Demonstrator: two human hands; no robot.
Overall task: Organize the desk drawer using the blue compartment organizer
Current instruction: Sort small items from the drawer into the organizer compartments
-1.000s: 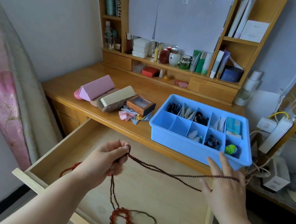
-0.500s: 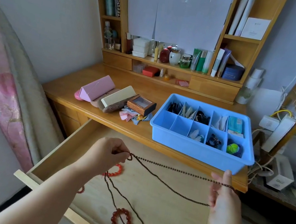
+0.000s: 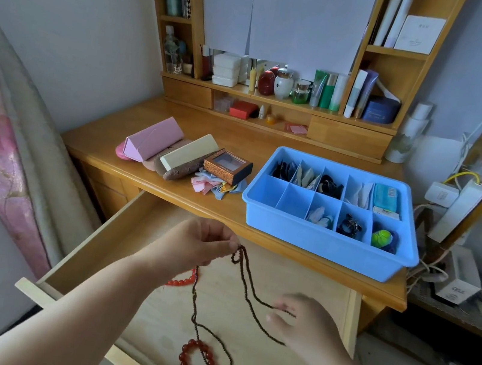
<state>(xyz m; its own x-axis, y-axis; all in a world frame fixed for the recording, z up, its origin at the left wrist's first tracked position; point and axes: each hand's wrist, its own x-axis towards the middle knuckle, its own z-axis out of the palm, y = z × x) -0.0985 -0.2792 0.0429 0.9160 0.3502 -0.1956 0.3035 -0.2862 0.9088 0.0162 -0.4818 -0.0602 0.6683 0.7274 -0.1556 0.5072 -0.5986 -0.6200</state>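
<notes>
While the blue compartment organizer [image 3: 322,249] sits on the tabletop [image 3: 167,199] behind the open drawer [image 3: 264,284], a dark bead strand [image 3: 248,284] hangs above the drawer floor. Left hand [image 3: 198,243] pinches its upper end; right hand [image 3: 310,327], blurred, grips a lower section. A red bead bracelet [image 3: 194,364] lies below.

Single head-worn wide-angle view, looking forward and down from above the open drawer [image 3: 116,244]. Both hands sit close in the lower frame; the worktop [image 3: 167,202] lies mid-frame, the shelf unit [image 3: 277,103] and wall beyond. Edges bow with lens distortion.
</notes>
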